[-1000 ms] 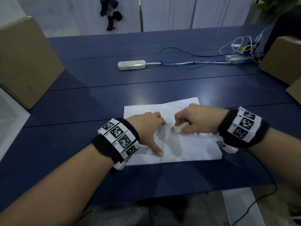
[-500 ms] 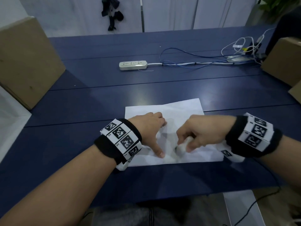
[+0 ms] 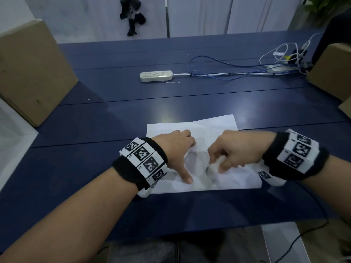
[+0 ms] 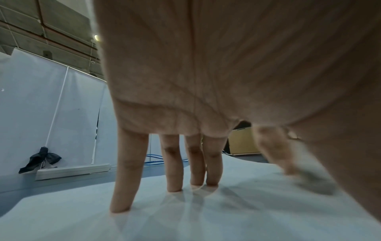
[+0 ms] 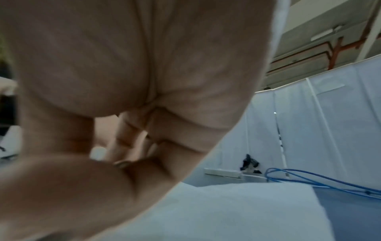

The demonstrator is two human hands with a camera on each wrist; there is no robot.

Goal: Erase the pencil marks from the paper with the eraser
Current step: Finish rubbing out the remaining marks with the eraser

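At the far left of the head view a cardboard box (image 3: 32, 69) stands on the dark blue table (image 3: 114, 114); the wrist views leave that box out of sight. Next comes the left hand (image 3: 175, 147), its wrist wrapped in a black band with black-and-white markers; it lies on the paper (image 3: 209, 128) with thumb stretched toward the near edge. The head view hides its fingers behind the knuckles, whereas the left wrist view shows the fingers (image 4: 128, 176) straight and spread, tips pressing the sheet flat; nothing is held. The white paper lies on the table's near half, creased in the middle between the two hands; pencil marks are too faint to make out in any view. Just right of the crease the right hand (image 3: 237, 150) curls its fingers and thumb around the white eraser (image 3: 215, 165), whose lower end touches the paper; the right wrist view shows only a small pale patch of eraser (image 5: 98, 152) between thumb and fingers, blurred. Behind, a white power strip (image 3: 156, 75) lies mid-table; its cable and blue wires (image 3: 218, 73) run right; the right wrist view shows them low, beyond the paper's far edge. Another box (image 3: 330, 71) sits at the far right.
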